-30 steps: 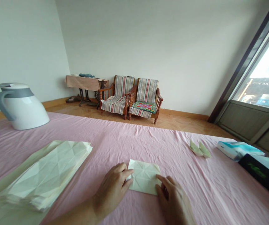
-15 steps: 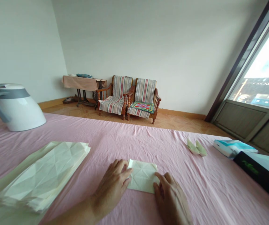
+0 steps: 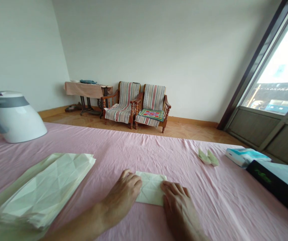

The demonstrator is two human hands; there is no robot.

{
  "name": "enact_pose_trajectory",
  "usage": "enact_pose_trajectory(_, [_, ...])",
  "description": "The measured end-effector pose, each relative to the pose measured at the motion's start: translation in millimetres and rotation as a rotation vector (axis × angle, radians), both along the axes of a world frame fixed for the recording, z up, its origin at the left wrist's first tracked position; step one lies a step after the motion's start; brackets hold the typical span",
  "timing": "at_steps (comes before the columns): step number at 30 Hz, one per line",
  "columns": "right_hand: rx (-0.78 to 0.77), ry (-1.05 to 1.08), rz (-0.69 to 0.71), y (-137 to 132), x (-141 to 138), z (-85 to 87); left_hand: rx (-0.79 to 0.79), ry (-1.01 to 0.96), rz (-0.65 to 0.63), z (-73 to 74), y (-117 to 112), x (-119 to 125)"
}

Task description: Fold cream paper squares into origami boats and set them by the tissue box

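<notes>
We have both hands laid flat on a small creased paper sheet (image 3: pixel 151 191), which lies on the pink-clothed surface (image 3: pixel 134 152) close to us, near the middle of its width. Our left hand (image 3: pixel 122 197) rests on the sheet's left edge, fingers stretched out and covering that side. Our right hand (image 3: pixel 177 207) presses on its right lower corner, fingers also extended. Neither hand is clenched or closed around anything; both lie loose and flat, touching the paper from above. The strip of paper between them shows fold lines.

To our left, well apart from the sheet, lies a thick stack of creased pale sheets (image 3: pixel 48 187). Further left and back stands a white jug with a grey handle (image 3: pixel 14 117). To the right we see two small folded green paper pieces (image 3: pixel 208 157), then a teal-and-white box (image 3: pixel 244 156) and a black box (image 3: pixel 272 185) just beside it. Two striped armchairs (image 3: pixel 136 105) stand against the far wall.
</notes>
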State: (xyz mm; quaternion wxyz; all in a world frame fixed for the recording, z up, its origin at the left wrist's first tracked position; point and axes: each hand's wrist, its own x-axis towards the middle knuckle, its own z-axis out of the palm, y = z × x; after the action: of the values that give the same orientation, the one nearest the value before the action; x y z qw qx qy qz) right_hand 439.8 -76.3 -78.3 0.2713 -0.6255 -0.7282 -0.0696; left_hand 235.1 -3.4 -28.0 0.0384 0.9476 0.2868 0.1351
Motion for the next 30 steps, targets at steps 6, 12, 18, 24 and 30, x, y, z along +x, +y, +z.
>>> enact_pose_trajectory(6, [-0.058,0.368,-0.092,24.7,20.3,-5.1,0.037,0.064,-0.003,0.7,-0.3,10.4])
enact_pose_trajectory(12, [-0.131,0.477,-0.042,41.0,26.5,-0.4,-0.01,0.051,0.01,-7.0,3.3,8.9])
enact_pose_trajectory(18, [-0.169,0.526,-0.036,49.3,21.6,3.0,-0.015,0.071,0.036,-7.7,3.0,9.9])
enact_pose_trajectory(24, [-0.154,0.576,-0.059,52.4,20.4,2.6,-0.034,0.096,0.05,-2.5,0.4,10.9])
enact_pose_trajectory(30, [-0.126,0.634,-0.058,52.6,18.0,2.6,-0.031,0.098,0.05,-4.6,0.3,9.3])
